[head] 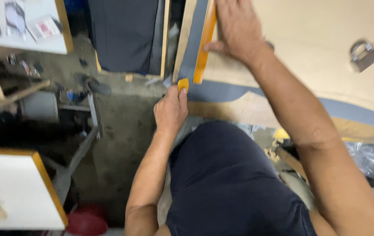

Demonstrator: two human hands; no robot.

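Orange wooden straightedge (205, 41) lies along the grey strip (194, 39) on the tan board (318, 48), its long axis running away from me. My right hand (238, 28) presses flat on it, fingers spread, farther out. My left hand (170, 109), nearer, is closed around a small yellow-handled knife (183, 84) at the straightedge's near end.

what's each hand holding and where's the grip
The left hand grips a yellow-handled tool by its lower end. The right hand presses flat on an orange ruler near its middle, not gripping it.
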